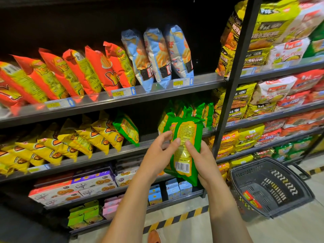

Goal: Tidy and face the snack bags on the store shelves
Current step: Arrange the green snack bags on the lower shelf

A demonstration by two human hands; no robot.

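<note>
Head-camera view down a store aisle toward dark metal shelves (pixel 112 100) stocked with snack bags. Centre frame, a green snack bag (pixel 184 148) held up in front of the second shelf, long axis nearly upright, leaning slightly to the right at the top. Back panel facing the camera (small printed text above, barcode near the bottom edge), so the front faces the shelf. Left hand (pixel 157 155) at the bag's left edge, fingers spread and curled, thumb pressed on the back panel, index tip touching the upper left side. Right hand (pixel 201 160) wrapped around the lower right edge, thumb flat on the panel, remaining fingers hidden behind the bag and apparently gripping it. Just behind the held bag, a row of matching green bags (pixel 201 109) standing on the same shelf. To the left on that shelf, one more green bag (pixel 127 128) leaning against tilted yellow bags (pixel 73 139). Shelf above: orange-red bags (pixel 70 72) slanting left, then three light blue bags (pixel 157 53). On the floor at right, a dark shopping basket (pixel 268 186).
</note>
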